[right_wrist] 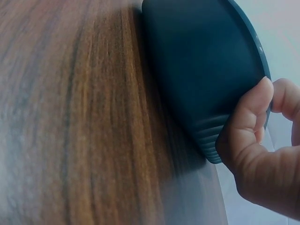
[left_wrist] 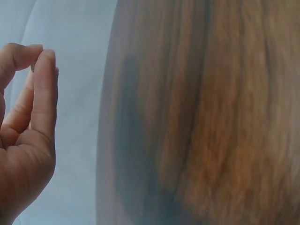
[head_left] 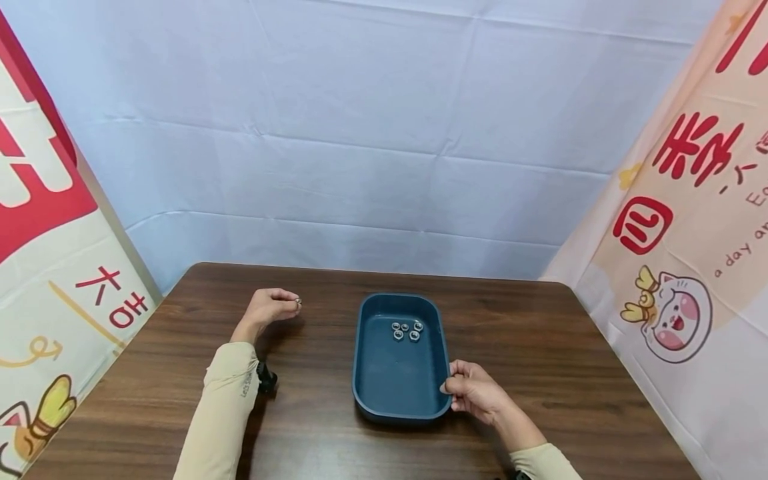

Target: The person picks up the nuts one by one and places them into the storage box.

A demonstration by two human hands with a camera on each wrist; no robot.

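Note:
Between the thumb and fingertips of my left hand (head_left: pixel 269 309) is a small silver metal nut (head_left: pixel 298 302), pinched above the left part of the table. In the left wrist view the fingers hide nearly all of it. My right hand (head_left: pixel 477 393) grips the right rim of a dark blue rectangular tray (head_left: pixel 393 383) near its front corner, thumb on the inner side. Several silver hex nuts (head_left: pixel 415 336) lie grouped on the tray's floor, toward the back right. The right wrist view shows the tray's outer wall (right_wrist: pixel 201 61), with ridges near the held corner.
The tray stands on a dark brown wooden table (head_left: pixel 312 413) with rounded back corners. Behind the table hangs a pale cloth backdrop (head_left: pixel 360 167). Printed banners (head_left: pixel 666 280) hang at both sides.

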